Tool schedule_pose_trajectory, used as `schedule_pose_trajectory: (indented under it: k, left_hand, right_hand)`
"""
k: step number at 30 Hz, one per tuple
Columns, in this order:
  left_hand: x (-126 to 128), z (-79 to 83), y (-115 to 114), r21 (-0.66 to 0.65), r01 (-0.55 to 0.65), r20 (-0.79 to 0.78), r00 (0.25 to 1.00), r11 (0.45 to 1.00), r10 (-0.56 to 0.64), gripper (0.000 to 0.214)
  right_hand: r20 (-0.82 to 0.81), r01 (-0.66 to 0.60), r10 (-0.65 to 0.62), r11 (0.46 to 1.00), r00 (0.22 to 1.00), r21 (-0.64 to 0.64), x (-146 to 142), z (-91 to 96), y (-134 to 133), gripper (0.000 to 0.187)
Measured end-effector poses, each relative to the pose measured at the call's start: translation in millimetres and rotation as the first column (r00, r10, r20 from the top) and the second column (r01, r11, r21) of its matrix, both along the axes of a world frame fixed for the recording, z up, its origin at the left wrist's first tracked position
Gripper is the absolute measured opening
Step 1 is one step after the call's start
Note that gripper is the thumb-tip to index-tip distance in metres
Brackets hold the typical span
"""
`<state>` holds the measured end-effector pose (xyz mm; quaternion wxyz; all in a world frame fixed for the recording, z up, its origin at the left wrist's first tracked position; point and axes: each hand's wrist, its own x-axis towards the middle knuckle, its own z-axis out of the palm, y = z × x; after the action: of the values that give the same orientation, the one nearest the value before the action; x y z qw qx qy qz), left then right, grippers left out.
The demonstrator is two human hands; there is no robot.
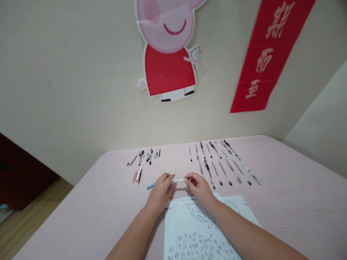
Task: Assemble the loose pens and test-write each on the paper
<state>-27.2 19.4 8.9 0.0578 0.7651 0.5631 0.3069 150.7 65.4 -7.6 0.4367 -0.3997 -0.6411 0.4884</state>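
Note:
My left hand and my right hand together hold a white pen with a blue end, level above the pink table. The left hand's fingers are closed round the pen's middle, with the blue end sticking out to the left. At the pen's right end, the fingertips of my right hand pinch it. Sheets of paper with handwriting lie under my wrists.
Several pens lie in rows on the table beyond my right hand. Smaller pen parts and caps lie at the back left, with a pink and a white pen nearer. A wall with a cartoon pig cutout and a red banner stands behind.

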Motion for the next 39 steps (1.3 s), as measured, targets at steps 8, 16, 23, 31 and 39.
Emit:
schedule_pose_trajectory:
  k: [8,16,23,31,39]
  left_hand:
    - [-0.9,-4.7,-0.8,0.076,0.006,0.059,0.998,0.997,-0.01,0.039]
    - [0.2,-3.8,-0.7,0.123,0.022,0.053,0.998,0.992,-0.028,0.044]
    - [-0.1,-3.8,0.2,0.082,0.011,0.086,0.996,0.997,-0.018,0.03]
    - [-0.4,-2.2,-0.3,0.037,-0.02,0.094,0.995,0.999,0.017,0.02]
    - [0.8,-1.8,0.6,0.047,-0.02,0.106,0.994,0.999,0.015,0.02]
  right_hand:
    - [0.027,0.007,-0.007,0.999,1.0,0.032,1.0,2.6,-0.8,0.016]
    - [0.054,0.007,-0.007,1.0,0.998,0.006,2.0,1.8,-3.0,0.031]
    - [0.068,0.006,-0.005,1.0,0.998,-0.014,2.6,-2.2,-1.3,0.038]
    - [0.074,0.026,-0.033,0.994,0.997,0.102,3.6,2.8,-1.7,0.007]
    - [0.095,-0.003,-0.003,0.998,0.995,0.06,3.2,-2.3,-0.7,0.025]
